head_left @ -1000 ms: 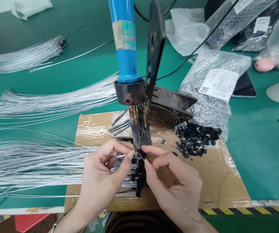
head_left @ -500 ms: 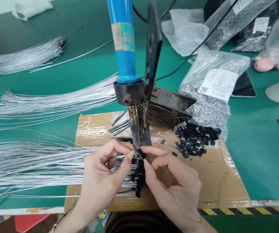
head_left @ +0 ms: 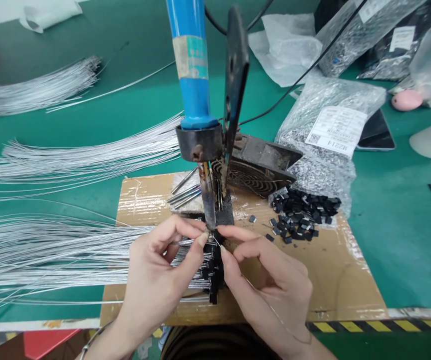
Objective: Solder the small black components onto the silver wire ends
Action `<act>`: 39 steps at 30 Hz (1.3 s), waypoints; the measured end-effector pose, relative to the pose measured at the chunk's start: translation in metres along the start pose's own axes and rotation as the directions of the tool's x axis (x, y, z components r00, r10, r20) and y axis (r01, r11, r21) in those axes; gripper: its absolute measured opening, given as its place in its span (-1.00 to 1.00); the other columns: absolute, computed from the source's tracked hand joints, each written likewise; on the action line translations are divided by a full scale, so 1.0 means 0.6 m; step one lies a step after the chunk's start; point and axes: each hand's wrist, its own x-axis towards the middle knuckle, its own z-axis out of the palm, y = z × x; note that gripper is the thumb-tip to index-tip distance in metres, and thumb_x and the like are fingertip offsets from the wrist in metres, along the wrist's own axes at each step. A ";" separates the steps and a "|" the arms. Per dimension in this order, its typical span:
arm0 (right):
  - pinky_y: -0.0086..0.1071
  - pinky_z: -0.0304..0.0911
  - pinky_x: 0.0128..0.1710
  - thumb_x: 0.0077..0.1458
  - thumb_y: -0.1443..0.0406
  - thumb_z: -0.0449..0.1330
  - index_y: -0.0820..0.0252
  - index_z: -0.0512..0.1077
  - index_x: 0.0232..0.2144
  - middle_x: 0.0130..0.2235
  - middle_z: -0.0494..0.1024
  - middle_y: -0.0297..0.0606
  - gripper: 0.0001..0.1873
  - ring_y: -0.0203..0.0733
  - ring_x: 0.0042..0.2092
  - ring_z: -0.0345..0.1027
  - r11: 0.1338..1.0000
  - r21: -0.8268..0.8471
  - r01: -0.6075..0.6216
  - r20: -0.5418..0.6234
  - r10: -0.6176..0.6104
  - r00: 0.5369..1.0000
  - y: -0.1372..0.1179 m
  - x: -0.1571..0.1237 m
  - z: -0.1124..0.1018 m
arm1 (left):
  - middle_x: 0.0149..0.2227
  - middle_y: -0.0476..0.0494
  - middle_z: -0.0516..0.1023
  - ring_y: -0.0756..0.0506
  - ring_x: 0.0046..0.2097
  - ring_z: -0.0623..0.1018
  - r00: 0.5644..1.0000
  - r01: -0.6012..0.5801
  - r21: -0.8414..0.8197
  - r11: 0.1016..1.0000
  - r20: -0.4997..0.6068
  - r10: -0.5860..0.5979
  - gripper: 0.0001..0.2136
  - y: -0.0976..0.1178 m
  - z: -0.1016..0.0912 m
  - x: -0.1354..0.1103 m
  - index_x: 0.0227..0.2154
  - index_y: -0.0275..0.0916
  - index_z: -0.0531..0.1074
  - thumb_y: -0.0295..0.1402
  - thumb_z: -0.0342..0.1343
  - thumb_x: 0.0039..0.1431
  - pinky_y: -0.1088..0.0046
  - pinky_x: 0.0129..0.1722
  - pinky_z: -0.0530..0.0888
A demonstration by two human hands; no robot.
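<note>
Together, a thin silver wire (head_left: pixel 185 242) is pinched by the left hand (head_left: pixel 158 275) and fine solder wire (head_left: pixel 218 243) by the right hand (head_left: pixel 271 285). Just above both grips, the blue-handled soldering iron's tip (head_left: pixel 209 220) is met.

The right hand (head_left: pixel 271 285) has crept slightly left toward the soldering iron tip (head_left: pixel 210 225); view nudged.

A: Glossy blue plastic on the soldering iron handle (head_left: pixel 192 65), with a worn paper label; scorched, rough metal at the tip (head_left: pixel 208 205).

B: Bright, smooth metal for the wires (head_left: pixel 50 250), thin and shiny. Matt black plastic on the small parts (head_left: pixel 301 215) to the right.

A: Brown cardboard (head_left: pixel 335 280) beneath, taped over, so glossy in patches. Matt green mat (head_left: pixel 395 240) around it.

B: Crinkled shiny plastic for the labelled bag (head_left: pixel 331 125); dull, grimy metal on the fan grille (head_left: pixel 256 180).
</note>
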 end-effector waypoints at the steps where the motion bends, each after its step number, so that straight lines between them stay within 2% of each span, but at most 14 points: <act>1: -0.61 0.47 -0.04 0.14 0.53 0.32 0.18 0.44 -0.41 -0.11 0.75 -0.27 -0.79 -0.36 -0.16 0.67 1.000 -0.001 -0.003 0.001 0.003 1.000 0.000 0.000 0.000 | -0.36 0.09 0.63 0.10 -0.31 0.63 1.000 0.001 0.001 1.000 -0.001 -0.001 -0.86 -0.001 0.000 0.000 -0.41 -0.15 0.56 -0.51 0.30 0.23 0.78 -0.31 0.48; 8: -0.57 0.48 -0.04 0.14 0.53 0.32 0.16 0.45 -0.38 -0.08 0.74 -0.27 -0.79 -0.32 -0.13 0.67 1.000 0.011 -0.010 0.008 0.010 1.000 0.000 -0.001 0.000 | -0.34 0.08 0.64 0.10 -0.29 0.64 1.000 0.012 -0.026 1.000 -0.008 -0.012 -0.86 -0.004 -0.001 0.000 -0.40 -0.15 0.56 -0.51 0.32 0.22 0.78 -0.28 0.49; 19: -0.59 0.48 -0.02 0.15 0.52 0.34 0.16 0.47 -0.38 -0.06 0.74 -0.32 -0.79 -0.36 -0.15 0.67 1.000 0.003 -0.005 -0.001 0.005 1.000 0.001 -0.001 0.004 | -0.32 0.09 0.66 0.10 -0.26 0.65 1.000 -0.012 -0.021 1.000 -0.021 0.011 -0.85 -0.003 0.001 0.000 -0.39 -0.13 0.58 -0.53 0.31 0.23 0.78 -0.24 0.50; 27: -0.56 0.51 -0.05 0.14 0.55 0.32 0.18 0.47 -0.39 -0.09 0.75 -0.24 -0.79 -0.32 -0.17 0.68 1.000 -0.004 0.022 0.003 -0.022 1.000 0.000 0.003 0.002 | -0.31 0.05 0.67 0.05 -0.26 0.65 0.999 0.017 -0.014 1.000 -0.044 -0.018 -0.85 0.002 0.002 -0.001 -0.41 -0.16 0.57 -0.56 0.31 0.18 0.69 -0.23 0.53; 34: -0.56 0.51 -0.06 0.13 0.57 0.32 0.20 0.47 -0.37 -0.12 0.75 -0.16 -0.79 -0.30 -0.16 0.68 0.996 -0.041 0.085 -0.012 -0.086 0.996 -0.001 0.003 0.004 | -0.32 0.06 0.67 0.03 -0.29 0.64 0.998 -0.003 0.018 1.000 -0.060 0.004 -0.85 0.001 0.007 -0.001 -0.41 -0.15 0.57 -0.55 0.31 0.16 0.65 -0.28 0.53; 39: -0.55 0.51 -0.04 0.14 0.58 0.31 0.21 0.48 -0.36 -0.18 0.75 -0.13 -0.79 -0.27 -0.13 0.68 0.990 -0.063 0.123 -0.006 -0.123 0.992 -0.001 0.003 0.005 | -0.31 0.08 0.67 0.06 -0.29 0.63 0.997 -0.034 0.021 0.999 -0.067 0.035 -0.85 -0.002 0.006 -0.005 -0.40 -0.14 0.57 -0.54 0.30 0.20 0.68 -0.26 0.51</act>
